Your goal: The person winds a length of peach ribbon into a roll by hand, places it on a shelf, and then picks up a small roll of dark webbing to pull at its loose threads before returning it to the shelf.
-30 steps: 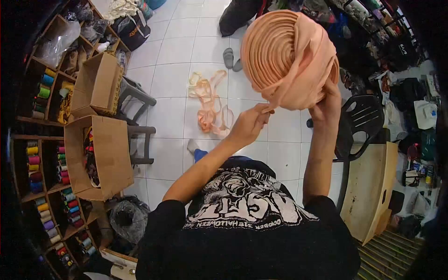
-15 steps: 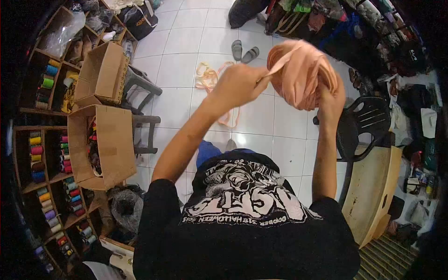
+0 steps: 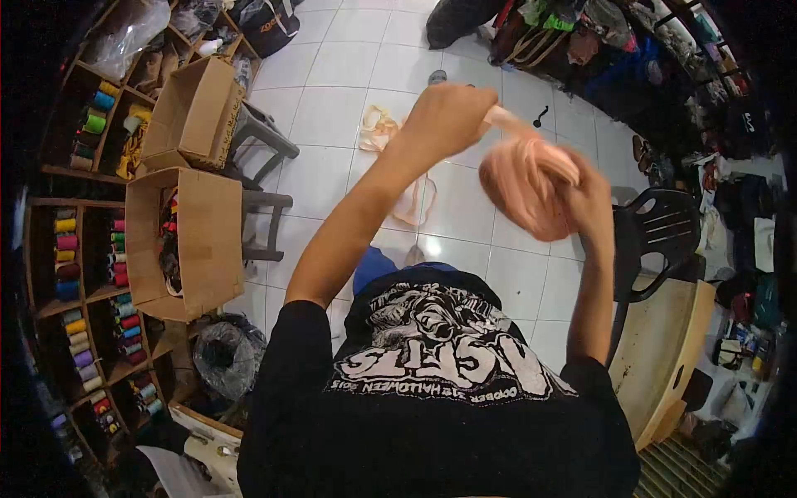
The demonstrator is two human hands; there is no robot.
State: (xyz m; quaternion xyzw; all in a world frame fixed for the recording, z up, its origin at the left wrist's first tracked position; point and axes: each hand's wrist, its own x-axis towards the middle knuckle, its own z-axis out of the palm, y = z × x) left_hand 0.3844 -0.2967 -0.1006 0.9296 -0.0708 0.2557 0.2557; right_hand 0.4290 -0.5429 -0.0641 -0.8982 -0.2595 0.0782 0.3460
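Note:
A wound bundle of peach fabric strip (image 3: 525,189) hangs in front of me, smeared by motion. My right hand (image 3: 591,206) is closed around its right side. From the top of the bundle a length of the strip runs up to my left hand (image 3: 455,116), whose fingers are closed on it. Farther down, a loose peach strip (image 3: 378,131) lies in loops on the tiled floor, partly hidden behind my left forearm.
Two cardboard boxes (image 3: 212,241) stand at the left beside dark stools (image 3: 270,224). Shelves of thread spools (image 3: 66,249) line the left edge. At the right are a black plastic chair (image 3: 664,224) and a wooden board (image 3: 664,340). Bags (image 3: 461,21) are heaped at the back.
My left hand has moved up and to the right with the strip. The bundle has tipped and dropped lower in my right hand. The whole view has shifted slightly.

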